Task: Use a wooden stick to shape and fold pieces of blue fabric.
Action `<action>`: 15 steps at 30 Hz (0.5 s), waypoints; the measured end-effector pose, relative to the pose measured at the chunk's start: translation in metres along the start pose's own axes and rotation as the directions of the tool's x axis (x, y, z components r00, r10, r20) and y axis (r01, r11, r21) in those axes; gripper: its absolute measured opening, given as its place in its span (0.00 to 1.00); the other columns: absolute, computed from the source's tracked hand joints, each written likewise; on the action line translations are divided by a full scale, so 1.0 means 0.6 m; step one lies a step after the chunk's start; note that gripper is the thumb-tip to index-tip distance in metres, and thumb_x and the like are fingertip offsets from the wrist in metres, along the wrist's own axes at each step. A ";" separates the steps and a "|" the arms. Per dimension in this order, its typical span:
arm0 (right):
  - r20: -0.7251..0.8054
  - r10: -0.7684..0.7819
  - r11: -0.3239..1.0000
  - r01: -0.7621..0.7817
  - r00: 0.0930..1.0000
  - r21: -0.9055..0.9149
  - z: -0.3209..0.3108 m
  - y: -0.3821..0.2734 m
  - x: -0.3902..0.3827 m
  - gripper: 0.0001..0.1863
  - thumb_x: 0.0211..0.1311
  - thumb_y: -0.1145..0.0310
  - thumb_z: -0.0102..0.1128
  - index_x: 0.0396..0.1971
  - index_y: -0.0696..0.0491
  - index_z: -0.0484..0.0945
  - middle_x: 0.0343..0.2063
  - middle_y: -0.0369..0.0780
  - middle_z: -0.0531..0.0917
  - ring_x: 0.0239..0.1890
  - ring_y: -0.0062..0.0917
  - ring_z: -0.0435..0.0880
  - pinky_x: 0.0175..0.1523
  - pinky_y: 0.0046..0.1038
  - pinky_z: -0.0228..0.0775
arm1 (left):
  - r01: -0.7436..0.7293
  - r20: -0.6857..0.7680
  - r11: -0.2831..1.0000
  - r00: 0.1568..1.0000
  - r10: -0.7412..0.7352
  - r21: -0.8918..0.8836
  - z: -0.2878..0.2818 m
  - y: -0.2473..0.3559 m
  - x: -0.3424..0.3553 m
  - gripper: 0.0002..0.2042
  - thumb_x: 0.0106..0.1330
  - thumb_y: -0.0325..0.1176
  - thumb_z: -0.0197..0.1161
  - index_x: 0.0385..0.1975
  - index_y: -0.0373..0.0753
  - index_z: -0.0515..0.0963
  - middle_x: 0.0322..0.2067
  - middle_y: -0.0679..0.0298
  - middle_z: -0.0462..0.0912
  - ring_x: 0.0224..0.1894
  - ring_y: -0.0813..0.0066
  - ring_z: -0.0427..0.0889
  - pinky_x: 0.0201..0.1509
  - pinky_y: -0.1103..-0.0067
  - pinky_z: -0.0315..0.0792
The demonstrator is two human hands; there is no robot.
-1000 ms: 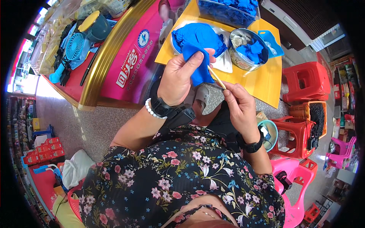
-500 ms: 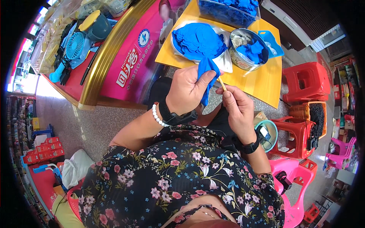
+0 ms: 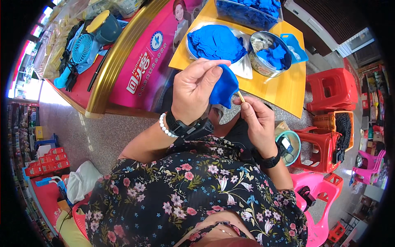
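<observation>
Pinched between the thumb and fingers of my left hand (image 3: 190, 91) is a thin, soft blue piece (image 3: 224, 88), spread out like a small sheet; I cannot tell its material. A short pale wooden stick (image 3: 241, 96) sits in the fingertips of my right hand (image 3: 259, 118), its upper end at the blue piece's right edge. Both hands are above my lap, just short of the yellow table (image 3: 284, 94). Beyond them a heap of flat blue pieces (image 3: 216, 42) lies on a white plate (image 3: 244, 71). To its right stands a round tin (image 3: 267, 71) with crumpled blue and whitish pieces inside.
A clear bin (image 3: 247, 17) of blue pieces stands at the table's far edge, a light-blue plastic basket (image 3: 299, 52) at its right. On the left, a pink counter (image 3: 135, 74) with gold trim carries a small fan (image 3: 82, 49). Red stools (image 3: 332, 88) stand at the right.
My left hand has shifted slightly left and turned, and the blue piece, folded and hanging before, is now spread wider. My right hand still holds the stick in nearly the same place.
</observation>
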State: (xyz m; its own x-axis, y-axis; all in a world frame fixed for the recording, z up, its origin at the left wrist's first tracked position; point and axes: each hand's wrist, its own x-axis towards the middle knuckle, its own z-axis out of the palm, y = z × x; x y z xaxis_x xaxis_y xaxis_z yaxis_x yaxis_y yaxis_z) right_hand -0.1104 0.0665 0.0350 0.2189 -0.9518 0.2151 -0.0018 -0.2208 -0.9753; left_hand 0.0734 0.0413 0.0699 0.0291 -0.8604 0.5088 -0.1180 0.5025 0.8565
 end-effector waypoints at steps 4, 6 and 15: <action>0.039 0.056 0.995 -0.059 0.998 0.086 -0.003 0.005 -0.004 0.10 0.66 0.69 0.53 0.36 0.60 0.80 0.27 0.35 0.81 0.28 0.14 0.73 0.34 0.18 0.66 | 0.017 -0.020 0.997 1.000 -0.019 -0.075 0.002 0.000 0.000 0.09 0.65 0.27 0.59 0.42 0.32 0.79 0.29 0.71 0.77 0.29 0.90 0.70 0.31 0.92 0.62; 0.047 0.068 0.990 -0.073 0.997 0.118 -0.003 0.005 -0.005 0.10 0.66 0.69 0.52 0.37 0.60 0.79 0.28 0.35 0.81 0.28 0.14 0.73 0.34 0.17 0.66 | 0.032 -0.019 0.992 0.999 -0.034 -0.119 0.004 -0.001 0.000 0.08 0.63 0.25 0.60 0.41 0.32 0.79 0.30 0.69 0.78 0.31 0.89 0.72 0.33 0.91 0.64; 0.045 0.053 0.994 -0.057 0.998 0.098 0.000 -0.004 0.000 0.10 0.66 0.69 0.52 0.36 0.59 0.79 0.28 0.36 0.81 0.30 0.16 0.76 0.36 0.18 0.68 | 0.091 0.004 0.978 0.996 -0.092 -0.189 -0.003 -0.007 -0.008 0.06 0.61 0.23 0.61 0.37 0.31 0.80 0.31 0.67 0.80 0.33 0.87 0.76 0.36 0.89 0.69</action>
State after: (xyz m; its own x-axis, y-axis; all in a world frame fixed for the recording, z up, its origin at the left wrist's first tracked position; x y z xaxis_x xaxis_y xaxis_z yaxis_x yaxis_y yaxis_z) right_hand -0.1104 0.0673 0.0371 0.2626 -0.9514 0.1607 0.0814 -0.1441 -0.9862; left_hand 0.0754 0.0436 0.0643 0.0358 -0.9031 0.4279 0.0751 0.4294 0.9000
